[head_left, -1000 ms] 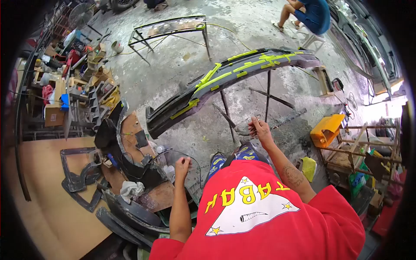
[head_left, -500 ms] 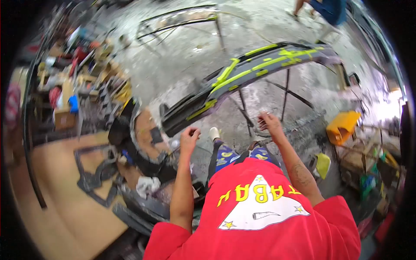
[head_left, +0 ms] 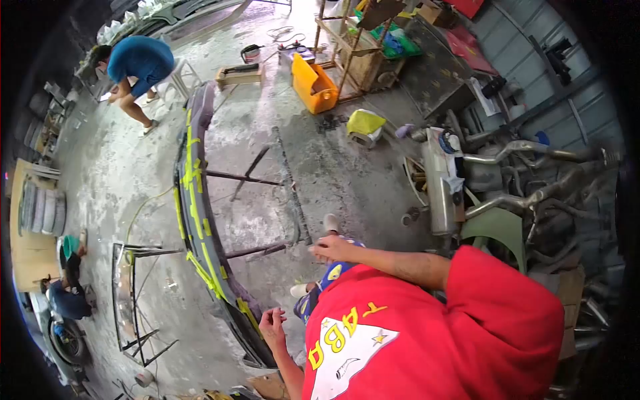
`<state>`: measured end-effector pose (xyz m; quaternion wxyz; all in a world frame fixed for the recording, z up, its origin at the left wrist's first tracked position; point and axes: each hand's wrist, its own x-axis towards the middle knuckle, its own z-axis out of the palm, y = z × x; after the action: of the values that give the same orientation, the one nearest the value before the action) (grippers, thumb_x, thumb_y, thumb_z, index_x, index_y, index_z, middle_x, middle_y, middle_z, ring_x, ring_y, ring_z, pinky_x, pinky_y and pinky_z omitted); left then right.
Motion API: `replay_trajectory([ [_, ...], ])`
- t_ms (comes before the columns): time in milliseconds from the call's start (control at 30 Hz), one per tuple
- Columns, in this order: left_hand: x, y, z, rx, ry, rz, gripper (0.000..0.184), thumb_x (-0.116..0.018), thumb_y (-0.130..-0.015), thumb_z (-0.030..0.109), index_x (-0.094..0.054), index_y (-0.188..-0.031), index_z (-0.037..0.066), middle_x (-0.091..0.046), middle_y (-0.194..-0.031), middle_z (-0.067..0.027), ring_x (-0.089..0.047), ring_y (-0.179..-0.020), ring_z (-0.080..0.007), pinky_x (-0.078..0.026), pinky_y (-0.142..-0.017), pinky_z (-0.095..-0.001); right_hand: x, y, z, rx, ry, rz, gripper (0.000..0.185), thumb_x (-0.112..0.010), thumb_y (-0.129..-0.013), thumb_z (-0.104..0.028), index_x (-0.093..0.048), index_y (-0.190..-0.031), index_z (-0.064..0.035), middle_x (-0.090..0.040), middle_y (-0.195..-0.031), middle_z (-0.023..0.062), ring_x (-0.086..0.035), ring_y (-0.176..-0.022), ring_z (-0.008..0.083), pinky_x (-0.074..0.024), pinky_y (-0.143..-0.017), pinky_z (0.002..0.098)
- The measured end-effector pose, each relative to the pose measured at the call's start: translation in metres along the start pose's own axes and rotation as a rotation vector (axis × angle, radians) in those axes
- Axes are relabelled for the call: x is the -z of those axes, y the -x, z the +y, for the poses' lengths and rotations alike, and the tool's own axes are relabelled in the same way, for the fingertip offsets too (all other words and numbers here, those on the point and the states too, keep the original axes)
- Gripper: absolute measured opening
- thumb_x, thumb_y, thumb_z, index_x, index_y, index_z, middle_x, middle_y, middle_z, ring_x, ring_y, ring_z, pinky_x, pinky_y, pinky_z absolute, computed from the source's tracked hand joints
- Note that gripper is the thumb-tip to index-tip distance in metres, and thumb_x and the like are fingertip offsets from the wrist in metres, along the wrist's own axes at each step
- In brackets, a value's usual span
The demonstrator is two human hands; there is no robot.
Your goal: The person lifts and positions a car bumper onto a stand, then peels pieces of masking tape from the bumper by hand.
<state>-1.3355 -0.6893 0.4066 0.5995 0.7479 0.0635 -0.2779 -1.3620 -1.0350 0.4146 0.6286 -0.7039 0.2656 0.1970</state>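
Observation:
A long, curved grey and black car bumper with strips of yellow-green tape rests on thin dark stand legs in front of me. Just beside its near end is my left hand, fingers loosely bent and apart, holding nothing that shows. My right hand hangs over my legs, away from the bumper. Its fingers are curled together, and whatever they may hold is hidden.
A seated person in blue is beyond the bumper, and another person crouches at far left. A metal frame stand stands left. An orange bin, a yellow-topped object and exhaust pipes are rightward.
My view has swung to the right, so the bumper now runs lengthwise away on my left. My left hand now appears beside its near end. The exhaust pipes have come into view.

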Motion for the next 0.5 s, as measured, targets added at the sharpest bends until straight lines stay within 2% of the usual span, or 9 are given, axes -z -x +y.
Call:
replay_trajectory([
  [33,0.003,-0.005,0.006,0.0,-0.027,-0.01,0.026,-0.065,-0.094,0.022,-0.067,-0.091,-0.004,-0.069,-0.077,-0.0069,-0.062,-0.067,-0.0115,-0.049,-0.062,-0.0261,0.006,0.007,0.001,-0.011,-0.009,0.044,0.036,-0.059,-0.098,-0.041,-0.069,-0.096,-0.0069,-0.07,-0.084,0.0037,-0.066,-0.072,0.01,-0.0551,-0.063,0.0278],
  [67,0.004,-0.015,0.014,-0.069,-0.143,-0.019,0.028,-0.065,-0.094,0.023,-0.067,-0.087,-0.003,-0.068,-0.075,-0.0065,-0.059,-0.065,-0.0101,-0.047,-0.06,-0.0267,0.012,0.013,0.008,0.048,-0.105,0.113,0.034,-0.06,-0.097,-0.039,-0.068,-0.093,-0.0066,-0.067,-0.076,0.0018,-0.061,-0.06,0.0108,-0.0502,-0.054,0.0276],
  [100,0.005,-0.023,0.032,-0.075,-0.276,-0.056,0.032,-0.064,-0.095,0.027,-0.068,-0.082,-0.002,-0.067,-0.072,-0.006,-0.056,-0.063,-0.0099,-0.044,-0.058,-0.0282,0.02,0.015,0.011,0.033,0.0,0.182,0.032,-0.059,-0.098,-0.037,-0.068,-0.092,-0.0069,-0.064,-0.074,0.0008,-0.059,-0.059,0.0103,-0.0493,-0.053,0.0275],
  [133,-0.001,-0.03,0.049,-0.1,-0.318,-0.07,0.037,-0.063,-0.096,0.031,-0.069,-0.079,-0.001,-0.065,-0.068,-0.0054,-0.054,-0.062,-0.0094,-0.043,-0.057,-0.0287,0.03,0.021,0.014,0.009,-0.112,0.191,0.031,-0.058,-0.099,-0.035,-0.067,-0.09,-0.0065,-0.062,-0.072,0.0006,-0.057,-0.06,0.01,-0.0485,-0.054,0.027],
  [200,-0.009,-0.051,0.06,-0.135,-0.226,-0.096,0.047,-0.061,-0.097,0.04,-0.07,-0.078,-0.001,-0.068,-0.069,-0.005,-0.059,-0.064,-0.0102,-0.047,-0.06,-0.0277,0.047,0.023,0.021,-0.034,-0.274,0.175,0.029,-0.056,-0.1,-0.032,-0.065,-0.086,-0.0089,-0.062,-0.075,0.0003,-0.057,-0.061,0.009,-0.0466,-0.055,0.0246],
  [267,-0.022,-0.067,0.076,-0.099,-0.263,-0.087,0.05,-0.057,-0.1,0.041,-0.07,-0.08,-0.002,-0.068,-0.07,-0.0051,-0.062,-0.066,-0.0119,-0.05,-0.063,-0.0287,0.06,0.02,0.02,-0.027,-0.481,0.181,0.025,-0.058,-0.1,-0.03,-0.064,-0.092,-0.0071,-0.061,-0.074,-0.0001,-0.058,-0.061,0.0096,-0.046,-0.051,0.0249],
  [333,-0.038,-0.069,0.094,-0.185,-0.117,-0.019,0.051,-0.052,-0.102,0.04,-0.069,-0.081,-0.003,-0.069,-0.073,-0.007,-0.062,-0.064,-0.0136,-0.05,-0.062,-0.0291,0.074,0.018,0.006,-0.056,-0.408,0.17,0.026,-0.061,-0.098,-0.033,-0.064,-0.091,-0.0072,-0.06,-0.074,0.0001,-0.058,-0.059,0.0098,-0.0477,-0.051,0.0268],
  [433,-0.073,-0.052,0.11,-0.193,-0.044,0.142,0.049,-0.049,-0.103,0.037,-0.069,-0.082,-0.003,-0.07,-0.076,-0.0087,-0.063,-0.064,-0.0149,-0.05,-0.062,-0.0299,0.109,0.005,-0.001,-0.038,-0.302,0.095,0.027,-0.061,-0.099,-0.033,-0.065,-0.092,-0.0077,-0.062,-0.076,0.0006,-0.059,-0.06,0.0103,-0.0488,-0.052,0.0263],
  [500,-0.09,-0.036,0.11,-0.177,-0.012,0.18,0.045,-0.048,-0.103,0.034,-0.069,-0.089,-0.002,-0.071,-0.08,-0.0089,-0.063,-0.065,-0.0147,-0.05,-0.062,-0.0293,0.134,-0.011,-0.011,-0.01,-0.254,0.051,0.027,-0.061,-0.099,-0.034,-0.065,-0.092,-0.008,-0.062,-0.076,0.0008,-0.059,-0.06,0.0101,-0.0488,-0.053,0.0259],
])
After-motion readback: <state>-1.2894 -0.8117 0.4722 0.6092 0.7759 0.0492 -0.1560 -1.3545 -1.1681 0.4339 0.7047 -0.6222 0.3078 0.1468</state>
